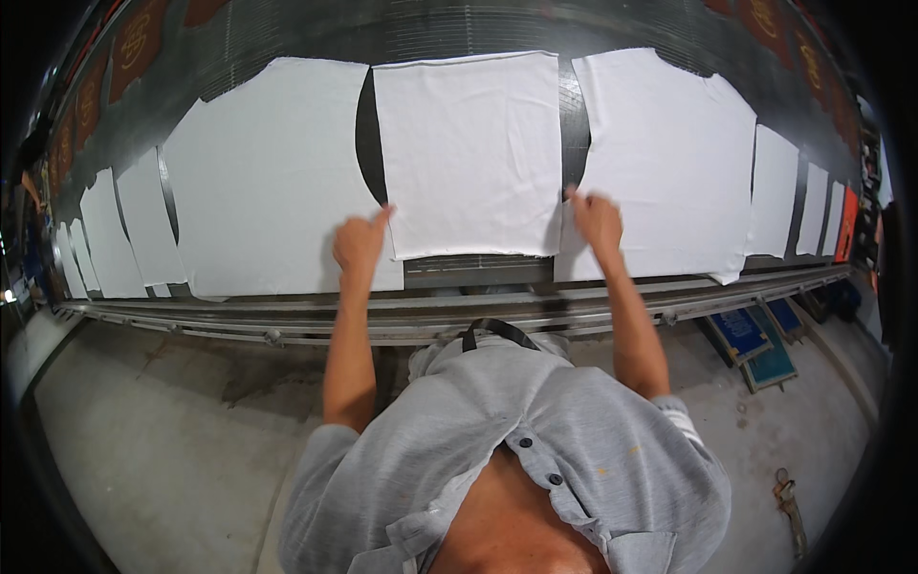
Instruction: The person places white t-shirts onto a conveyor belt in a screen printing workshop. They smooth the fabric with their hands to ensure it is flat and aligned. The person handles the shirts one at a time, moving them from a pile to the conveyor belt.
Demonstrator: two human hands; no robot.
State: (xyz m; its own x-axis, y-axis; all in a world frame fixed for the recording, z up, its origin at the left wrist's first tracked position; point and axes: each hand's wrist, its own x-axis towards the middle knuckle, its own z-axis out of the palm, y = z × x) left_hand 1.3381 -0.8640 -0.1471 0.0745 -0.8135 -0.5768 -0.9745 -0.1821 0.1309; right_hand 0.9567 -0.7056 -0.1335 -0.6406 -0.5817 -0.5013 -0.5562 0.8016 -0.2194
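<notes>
A white cut fabric panel (470,154) lies nearly flat on the long dark printing table, its lower edge slightly frayed. At its lower left edge is my left hand (361,240), fingers curled and thumb stretched toward the cloth. Over the gap by the panel's right edge, my right hand (597,221) is blurred, also with curled fingers. Whether either hand pinches cloth cannot be told. To the left lies a larger white garment piece (276,179), and another large white piece (667,172) lies to the right, partly under my right hand and wrist.
Smaller white pieces (147,222) continue leftward, and more white pieces (773,190) rightward. Dark red printed pieces (135,49) line the far side. A metal rail (272,333) edges the table. Framed screens (739,333) sit low at right; a metal tool (790,509) lies on the floor.
</notes>
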